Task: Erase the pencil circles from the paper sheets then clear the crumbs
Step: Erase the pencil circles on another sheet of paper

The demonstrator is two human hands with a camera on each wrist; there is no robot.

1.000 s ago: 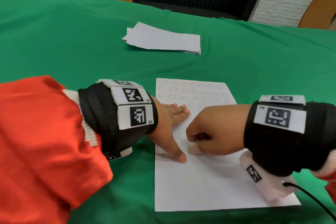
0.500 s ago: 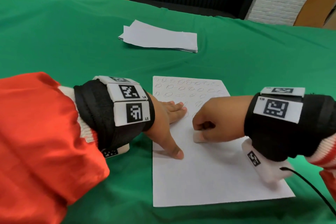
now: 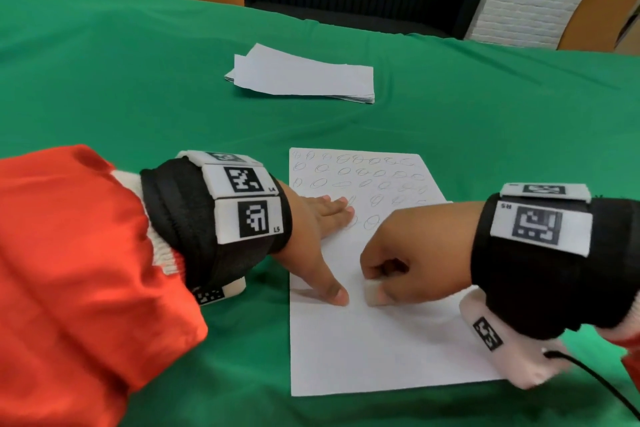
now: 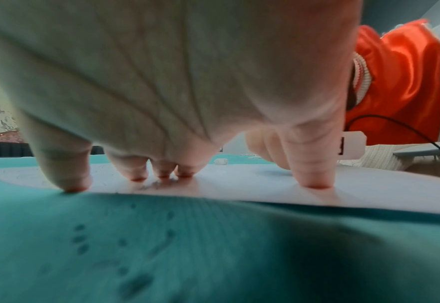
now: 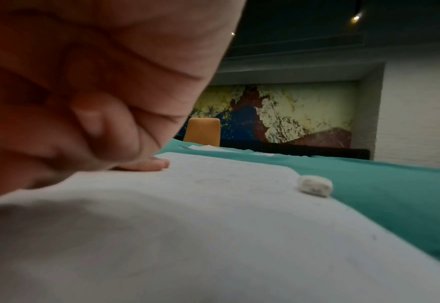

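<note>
Wrist tags read L4, L5, R5. Left hand (image 3: 313, 236) spread flat, pinning paper sheet (image 3: 374, 340) at frame centre. Right hand (image 3: 412, 253) pinches white eraser (image 3: 372, 293) against sheet, below pencil circles (image 3: 360, 177).

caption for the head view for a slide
Left hand pins the paper sheet while the right hand rubs an eraser below the pencil circles.

sheet (image 3: 363, 350): matt wht paper | tablecloth (image 3: 138, 80): grn matt cloth | sleeve (image 3: 69, 270): glossy
</note>
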